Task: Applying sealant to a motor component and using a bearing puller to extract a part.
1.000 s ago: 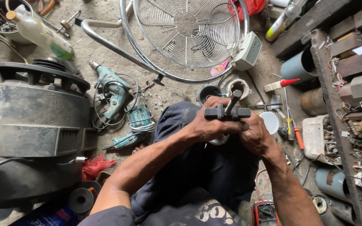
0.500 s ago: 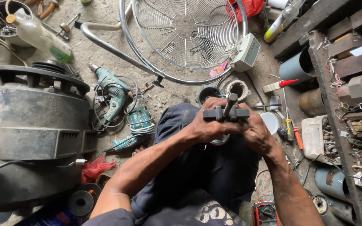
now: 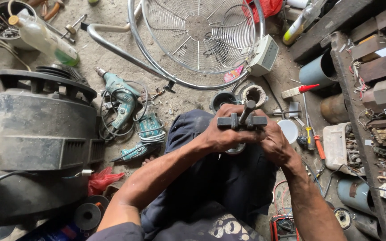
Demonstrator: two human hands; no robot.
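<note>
Over my lap I hold a dark metal puller tool (image 3: 242,120) with a crossbar and a centre screw that sticks up. My left hand (image 3: 222,134) grips the crossbar from the left. My right hand (image 3: 275,143) wraps the right side of the same tool. A round silvery part (image 3: 236,148) shows just under my hands, mostly hidden by them. My dark trousers (image 3: 220,178) lie beneath.
A large dark motor housing (image 3: 36,134) fills the left. Two teal power drills (image 3: 121,100) with coiled cords lie on the floor. A wire fan guard on a metal stand (image 3: 202,35) stands ahead. Screwdrivers (image 3: 311,138), a plastic bottle (image 3: 45,38) and shelves of motor parts (image 3: 376,102) crowd the right.
Both hands stay on the puller at the same spot. The view has shifted slightly; nothing else has visibly moved.
</note>
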